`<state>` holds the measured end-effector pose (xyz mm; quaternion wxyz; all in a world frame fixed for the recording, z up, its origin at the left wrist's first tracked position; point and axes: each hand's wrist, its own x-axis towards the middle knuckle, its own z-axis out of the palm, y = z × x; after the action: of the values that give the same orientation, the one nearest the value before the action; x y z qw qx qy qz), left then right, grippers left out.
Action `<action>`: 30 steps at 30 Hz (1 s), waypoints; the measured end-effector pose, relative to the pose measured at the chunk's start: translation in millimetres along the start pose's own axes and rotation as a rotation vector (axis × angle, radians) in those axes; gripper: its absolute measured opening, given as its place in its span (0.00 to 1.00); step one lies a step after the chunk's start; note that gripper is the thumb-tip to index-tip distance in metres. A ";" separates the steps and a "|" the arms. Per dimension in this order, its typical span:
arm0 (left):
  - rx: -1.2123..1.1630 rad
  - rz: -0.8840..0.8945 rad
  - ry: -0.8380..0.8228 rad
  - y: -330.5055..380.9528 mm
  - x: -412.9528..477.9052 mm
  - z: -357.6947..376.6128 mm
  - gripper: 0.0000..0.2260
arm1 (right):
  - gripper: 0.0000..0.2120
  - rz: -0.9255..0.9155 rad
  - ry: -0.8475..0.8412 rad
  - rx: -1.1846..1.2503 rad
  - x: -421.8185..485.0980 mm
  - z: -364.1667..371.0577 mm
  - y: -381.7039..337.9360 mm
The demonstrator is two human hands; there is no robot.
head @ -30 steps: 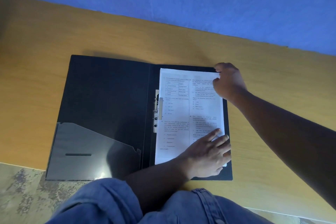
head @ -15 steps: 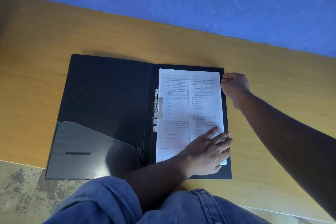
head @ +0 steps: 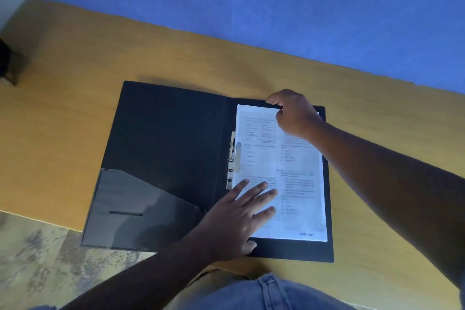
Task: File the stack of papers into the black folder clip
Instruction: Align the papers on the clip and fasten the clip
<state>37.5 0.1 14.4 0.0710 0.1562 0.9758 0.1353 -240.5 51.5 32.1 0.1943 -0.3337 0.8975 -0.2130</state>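
Observation:
A black folder lies open on the wooden table. The stack of printed white papers lies on its right half. A metal clip by the spine lies over the papers' left edge. My left hand rests flat, fingers spread, on the lower left part of the papers. My right hand is at the papers' top edge, fingers curled against it; whether it pinches the sheets is unclear.
The wooden table meets a blue wall at the back. A clear pocket sits on the folder's left flap. A dark object stands at the far left edge. Patterned floor and my denim-clad knee are below.
My right hand moved from the papers' right edge to the top edge. My left hand slid left across the lower part of the papers. The camera view shifted.

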 end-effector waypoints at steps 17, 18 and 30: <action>-0.055 -0.176 0.044 -4.8 -21.7 2.4 0.36 | 0.23 0.025 -0.016 0.041 0.4 11.4 -13.4; -0.058 -0.182 0.050 -5.8 -21.0 1.6 0.36 | 0.21 0.096 0.044 0.136 -9.8 7.7 -6.0; -0.096 -0.293 -0.010 -5.2 -15.8 3.9 0.38 | 0.15 0.740 0.075 0.429 -227.0 25.9 70.2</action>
<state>51.6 -8.8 10.7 0.1023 0.0092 0.9803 0.1690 -104.7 247.9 21.4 0.2899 0.0666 0.8985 -0.3227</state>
